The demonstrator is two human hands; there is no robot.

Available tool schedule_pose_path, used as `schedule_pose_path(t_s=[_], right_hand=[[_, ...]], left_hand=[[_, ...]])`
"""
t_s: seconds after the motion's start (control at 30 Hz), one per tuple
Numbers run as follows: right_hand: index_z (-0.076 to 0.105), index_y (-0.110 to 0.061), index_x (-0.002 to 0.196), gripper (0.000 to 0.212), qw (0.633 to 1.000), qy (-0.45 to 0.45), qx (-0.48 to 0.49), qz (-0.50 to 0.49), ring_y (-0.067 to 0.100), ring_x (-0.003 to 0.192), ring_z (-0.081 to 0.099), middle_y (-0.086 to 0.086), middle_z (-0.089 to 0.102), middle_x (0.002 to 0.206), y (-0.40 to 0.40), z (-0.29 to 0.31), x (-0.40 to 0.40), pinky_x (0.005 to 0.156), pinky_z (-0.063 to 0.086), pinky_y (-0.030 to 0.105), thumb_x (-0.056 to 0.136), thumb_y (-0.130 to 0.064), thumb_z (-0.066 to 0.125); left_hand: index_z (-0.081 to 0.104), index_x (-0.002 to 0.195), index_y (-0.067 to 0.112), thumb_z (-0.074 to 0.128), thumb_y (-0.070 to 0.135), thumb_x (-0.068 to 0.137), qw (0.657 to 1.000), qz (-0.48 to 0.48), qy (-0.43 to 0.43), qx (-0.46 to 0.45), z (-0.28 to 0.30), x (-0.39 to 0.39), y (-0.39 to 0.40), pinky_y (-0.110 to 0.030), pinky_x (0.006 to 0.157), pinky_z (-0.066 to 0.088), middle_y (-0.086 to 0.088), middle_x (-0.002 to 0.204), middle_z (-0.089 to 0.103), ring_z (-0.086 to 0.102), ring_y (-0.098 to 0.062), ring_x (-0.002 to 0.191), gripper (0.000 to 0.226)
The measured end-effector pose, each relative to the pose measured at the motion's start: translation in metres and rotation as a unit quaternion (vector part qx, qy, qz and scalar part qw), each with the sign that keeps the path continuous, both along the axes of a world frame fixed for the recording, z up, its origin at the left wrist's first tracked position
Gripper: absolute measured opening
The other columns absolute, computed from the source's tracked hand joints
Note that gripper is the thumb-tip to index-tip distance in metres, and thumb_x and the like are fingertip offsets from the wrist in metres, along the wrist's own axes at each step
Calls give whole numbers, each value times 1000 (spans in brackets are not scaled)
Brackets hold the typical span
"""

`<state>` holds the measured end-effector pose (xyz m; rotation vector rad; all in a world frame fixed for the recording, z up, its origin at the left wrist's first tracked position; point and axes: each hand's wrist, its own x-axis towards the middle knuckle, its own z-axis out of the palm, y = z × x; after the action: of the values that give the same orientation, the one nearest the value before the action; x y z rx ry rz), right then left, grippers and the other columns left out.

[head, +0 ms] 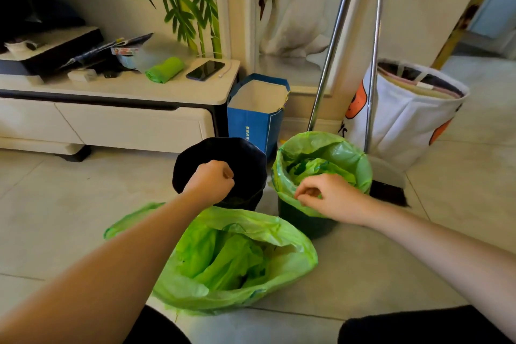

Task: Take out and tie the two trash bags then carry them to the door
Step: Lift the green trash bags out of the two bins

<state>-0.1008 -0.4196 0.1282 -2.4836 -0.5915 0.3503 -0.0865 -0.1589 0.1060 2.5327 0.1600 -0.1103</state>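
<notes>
Left hand (pixel 210 180) clenched in a loose fist over the empty black round plastic bin (pixel 220 159), forearm reaching in from the lower left; nothing visibly held. Right hand (pixel 326 197) stretched forward at the near rim of the dark green round bin (pixel 304 222), thumb and fingertips pinching the folded-over edge of the light green plastic liner bag (pixel 321 156) seated in it. Loose, untied light green plastic trash bag (pixel 237 260) lying open on the pale tiled floor (pixel 391 260) just in front of the black bin, mouth gaping, its near-left part covered by the left forearm. Contents of both bags a tangle of green film, hard to make out. Dark green bin's far wall hidden by the liner; both forearms cut off by the lower frame edge.
</notes>
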Motion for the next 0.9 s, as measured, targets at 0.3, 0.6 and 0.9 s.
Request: schedule_pose_path(t_s=[0.3,0.6,0.9], right_hand=[[60,-5,69,23,955,22,-19,-295,35,72,64,19,67,72,-120,-56,67,67,50,36,88,-14,53],[50,-6,105,51,788,300,195,-500,36,90,62,21,58,105,-142,-102,89,66,55,40,94,-55,38],[52,-10,99,39,694,305,354,-548,31,79,61,15,60,90,-144,-107,98,79,52,45,99,-44,35]], left_hand=[[73,87,15,58,11,82,996,-21,50,-65,-22,63,-77,-33,77,56,-8,91,73,67,-24,83,16],[69,83,0,51,25,91,984,47,88,-146,-72,85,-104,-49,81,58,-22,86,72,70,-37,84,32],[49,105,3,37,23,101,955,70,201,-208,-83,91,-124,-35,71,53,-11,96,53,55,-22,88,23]])
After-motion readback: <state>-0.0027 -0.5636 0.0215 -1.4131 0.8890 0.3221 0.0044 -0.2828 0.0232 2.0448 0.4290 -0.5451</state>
